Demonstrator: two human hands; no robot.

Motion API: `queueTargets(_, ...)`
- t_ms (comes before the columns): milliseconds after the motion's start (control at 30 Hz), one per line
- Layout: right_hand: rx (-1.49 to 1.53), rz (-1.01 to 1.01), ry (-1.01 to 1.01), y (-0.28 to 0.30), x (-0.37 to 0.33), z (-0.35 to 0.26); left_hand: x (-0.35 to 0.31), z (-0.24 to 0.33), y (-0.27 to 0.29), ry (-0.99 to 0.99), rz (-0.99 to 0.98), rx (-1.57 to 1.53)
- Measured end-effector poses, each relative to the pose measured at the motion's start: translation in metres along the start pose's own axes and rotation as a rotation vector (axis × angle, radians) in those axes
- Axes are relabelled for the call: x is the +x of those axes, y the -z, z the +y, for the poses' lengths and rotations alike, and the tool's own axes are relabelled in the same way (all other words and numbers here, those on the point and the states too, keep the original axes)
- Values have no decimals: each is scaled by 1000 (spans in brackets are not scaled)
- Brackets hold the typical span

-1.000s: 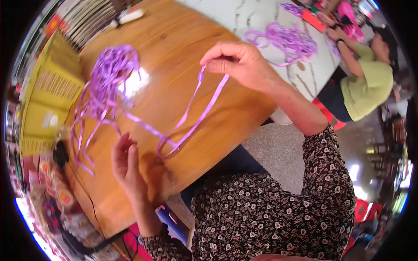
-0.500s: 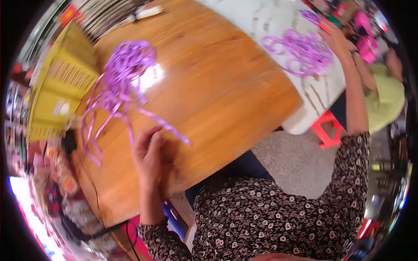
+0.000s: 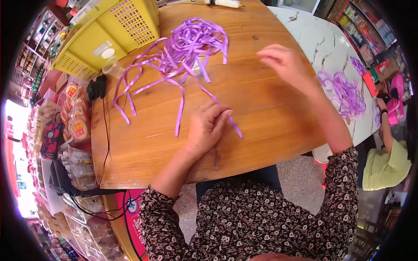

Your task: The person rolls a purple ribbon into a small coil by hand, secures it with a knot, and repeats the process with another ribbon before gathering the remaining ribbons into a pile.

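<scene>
White lettering (image 3: 138,228) and a round emblem (image 3: 132,205) mark a pink panel (image 3: 140,213) below the desk (image 3: 143,150); orange printed labels (image 3: 78,129) mark packages (image 3: 77,114) left of the desk.

"What stands at the surface's (image 3: 270,126) left side?"
"A yellow basket (image 3: 104,35), a clear cup (image 3: 113,68) beside it."
"What else?"
"A black cord (image 3: 107,130) near the edge, with packaged goods (image 3: 79,127) just past it."

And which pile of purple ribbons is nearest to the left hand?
The ribbon pile on the brown table, beside the yellow basket. The other piles lie on the white table.
</scene>
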State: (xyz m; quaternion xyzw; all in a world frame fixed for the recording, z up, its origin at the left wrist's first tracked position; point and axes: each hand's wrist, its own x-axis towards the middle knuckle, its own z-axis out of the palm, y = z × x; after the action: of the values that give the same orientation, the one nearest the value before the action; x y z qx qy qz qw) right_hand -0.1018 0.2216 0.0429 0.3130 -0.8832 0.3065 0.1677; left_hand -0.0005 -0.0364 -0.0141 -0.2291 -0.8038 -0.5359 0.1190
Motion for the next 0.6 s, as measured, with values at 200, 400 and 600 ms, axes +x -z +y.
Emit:
queueTargets(200, 110, 14, 262, -102, 82, -39, 3, -1, 1, -154, -28, -8)
queueTargets(400, -13, -38, 147, -161, 134, -36, 0, -4, -1, -181, -15, 80)
queueTargets(600, -93, -148, 119, -179, 137, -37, -1, -3, 2, -179, -68, 148)
